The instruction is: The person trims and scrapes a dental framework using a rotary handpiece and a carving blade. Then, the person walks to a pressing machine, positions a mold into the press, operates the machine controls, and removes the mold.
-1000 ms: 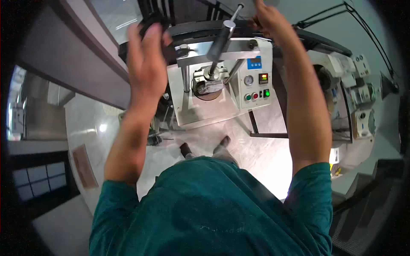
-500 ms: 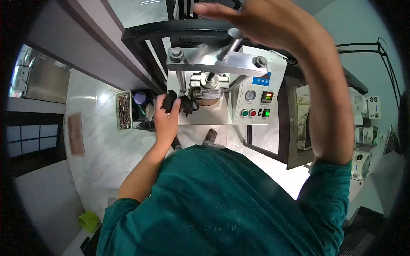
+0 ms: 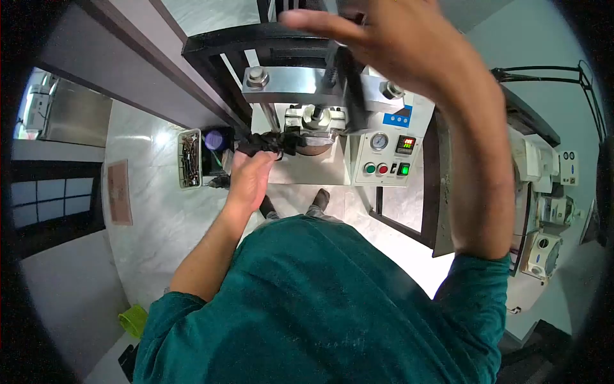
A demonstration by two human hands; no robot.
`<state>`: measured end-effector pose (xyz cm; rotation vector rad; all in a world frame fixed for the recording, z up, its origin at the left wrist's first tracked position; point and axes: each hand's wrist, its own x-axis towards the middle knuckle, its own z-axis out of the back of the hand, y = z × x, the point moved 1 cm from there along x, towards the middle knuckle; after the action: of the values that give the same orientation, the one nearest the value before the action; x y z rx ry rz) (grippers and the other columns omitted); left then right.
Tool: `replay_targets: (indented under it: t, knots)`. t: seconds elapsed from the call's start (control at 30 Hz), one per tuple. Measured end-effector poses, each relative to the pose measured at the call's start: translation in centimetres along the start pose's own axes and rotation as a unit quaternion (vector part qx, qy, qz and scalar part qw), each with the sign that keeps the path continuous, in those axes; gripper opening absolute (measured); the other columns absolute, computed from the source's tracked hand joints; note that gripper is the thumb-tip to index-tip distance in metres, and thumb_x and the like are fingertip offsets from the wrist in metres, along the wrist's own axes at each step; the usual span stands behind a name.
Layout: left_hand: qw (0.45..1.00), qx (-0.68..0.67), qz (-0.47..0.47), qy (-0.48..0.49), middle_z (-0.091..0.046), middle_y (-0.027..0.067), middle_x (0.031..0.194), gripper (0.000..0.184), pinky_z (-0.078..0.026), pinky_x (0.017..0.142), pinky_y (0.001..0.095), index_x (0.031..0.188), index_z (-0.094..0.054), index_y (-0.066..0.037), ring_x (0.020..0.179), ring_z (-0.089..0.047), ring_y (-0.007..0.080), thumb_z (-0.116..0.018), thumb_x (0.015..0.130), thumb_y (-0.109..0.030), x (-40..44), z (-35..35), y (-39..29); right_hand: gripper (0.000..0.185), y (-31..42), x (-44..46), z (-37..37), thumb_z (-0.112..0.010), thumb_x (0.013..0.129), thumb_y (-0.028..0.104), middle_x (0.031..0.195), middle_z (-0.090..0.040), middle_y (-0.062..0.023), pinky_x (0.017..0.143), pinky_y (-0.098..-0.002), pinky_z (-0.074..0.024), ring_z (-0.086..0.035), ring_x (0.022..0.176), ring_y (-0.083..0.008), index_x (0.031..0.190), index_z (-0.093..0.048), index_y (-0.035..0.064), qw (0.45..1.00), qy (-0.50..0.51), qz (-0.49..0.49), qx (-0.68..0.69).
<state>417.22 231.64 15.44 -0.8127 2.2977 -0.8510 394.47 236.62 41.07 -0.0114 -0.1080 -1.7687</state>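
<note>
A white machine (image 3: 307, 169) with a metal crossbar (image 3: 291, 86) stands in front of me. My left hand (image 3: 249, 176) is closed on a crumpled black item (image 3: 262, 142), beside the machine's left post and the clamped metal part (image 3: 315, 121) at its centre. My right hand (image 3: 387, 38) is raised above the crossbar, thumb stretched out to the left and the other fingers mostly hidden. Close below it is the dark, blurred handle (image 3: 352, 89) of the screw. The control panel (image 3: 387, 153) shows a gauge, a lit display and buttons, one glowing green.
A tray of metal pieces (image 3: 190, 159) and a purple round object (image 3: 215, 139) lie left of the machine. A black frame (image 3: 217, 43) runs behind it. More white devices (image 3: 543, 253) stand at the right. A green basket (image 3: 133, 320) is at the lower left.
My left hand came down to the machine's left post with the black item. My right hand swung left over the crossbar, and the handle turned.
</note>
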Motion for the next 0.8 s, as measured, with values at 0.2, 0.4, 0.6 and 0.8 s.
replay_targets:
  t: [0.2,0.4,0.6,0.8]
  knots:
    - [0.994,0.088,-0.065,-0.015,-0.067,0.0055,0.100,0.026,-0.047,0.091,0.0321,0.111,-0.058,-0.002,0.095,-0.063,0.0169,-0.060,0.086,0.002,0.1,-1.8,-0.1,0.058,1.5,-3.6,0.8,-0.061,0.088,0.057,0.071,-0.065,-0.0105,0.061,-0.0272,-0.0466,-0.061,0.064,-0.0170,0.080,-0.073,0.0005,0.922,-0.273,0.274,-0.005]
    - [0.867,0.438,-0.233,-0.050,-0.067,0.0113,0.098,0.030,-0.050,0.079,0.0307,0.115,-0.049,-0.003,0.091,-0.066,0.0203,-0.064,0.089,-0.005,-0.1,-3.6,-0.4,0.025,-0.5,-15.7,-5.8,-0.056,0.095,0.015,0.073,-0.061,-0.0067,0.060,-0.0240,-0.0372,-0.050,0.063,-0.0086,0.082,-0.070,-0.0010,0.841,-0.354,-0.100,0.396]
    - [0.701,0.632,-0.327,-0.047,-0.057,0.0161,0.101,0.036,-0.052,0.073,0.0450,0.112,-0.046,-0.006,0.092,-0.062,0.0391,-0.064,0.081,-0.002,3.1,-6.4,0.9,0.020,3.2,-16.9,-17.6,-0.064,0.093,0.020,0.068,-0.064,-0.0078,0.056,-0.0257,-0.0432,-0.055,0.060,-0.0103,0.092,-0.068,0.0004,0.815,-0.146,-0.319,0.461]
    - [0.628,0.652,-0.424,-0.022,-0.049,0.0125,0.098,0.018,-0.047,0.079,0.0426,0.095,-0.063,-0.004,0.095,-0.055,0.0323,-0.061,0.079,0.004,3.9,-6.6,1.8,0.027,1.6,-16.0,-17.0,-0.064,0.089,0.028,0.066,-0.066,-0.0133,0.058,-0.0343,-0.0500,-0.064,0.058,-0.0274,0.103,-0.068,0.0041,0.854,-0.102,-0.332,0.387]
